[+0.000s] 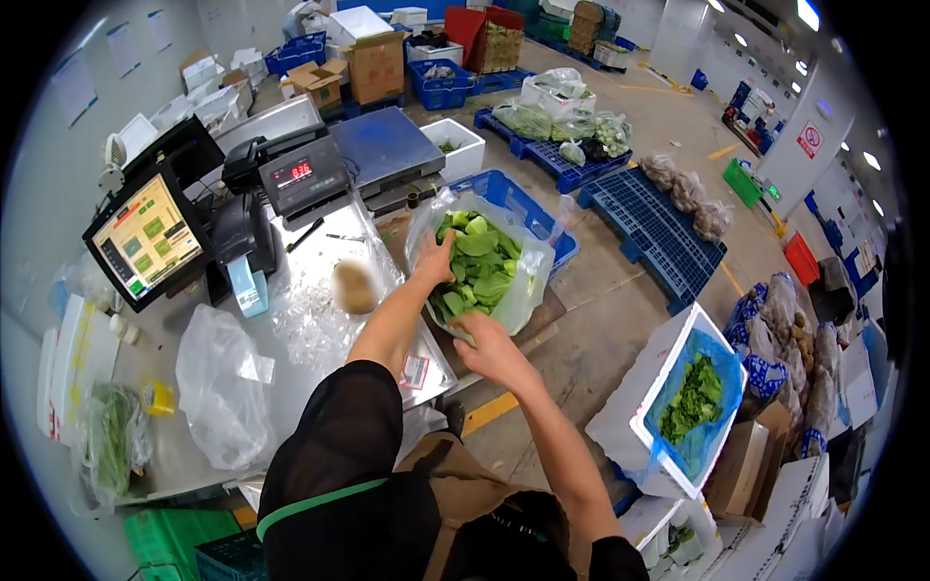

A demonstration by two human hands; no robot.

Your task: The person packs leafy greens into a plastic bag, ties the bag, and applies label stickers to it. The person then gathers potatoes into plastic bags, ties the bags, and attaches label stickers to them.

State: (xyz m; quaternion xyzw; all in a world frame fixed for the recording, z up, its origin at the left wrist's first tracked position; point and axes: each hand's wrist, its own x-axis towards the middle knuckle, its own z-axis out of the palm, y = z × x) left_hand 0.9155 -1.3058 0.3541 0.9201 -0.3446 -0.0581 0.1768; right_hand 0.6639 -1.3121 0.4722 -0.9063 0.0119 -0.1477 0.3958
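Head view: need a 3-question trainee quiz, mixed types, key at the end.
1. True or false: the leafy greens lie in a translucent plastic bag.
2. The lit digits on the scale display are: A) green B) red C) blue.
3. Which of the person's hands is nearer the monitor?

Key: 1. True. 2. B. 3. The left hand.

entry: plastic bag (535,281), mouth open over greens (486,261); left hand (434,261) and right hand (490,349) crowded its rim. one passable floor strip (606,278) between blue crate (513,200) and blue pallet (644,221). obstacles i saw: crate just beyond the bag; scale (383,145), left-arm side; white foam box (639,392), right-arm side.
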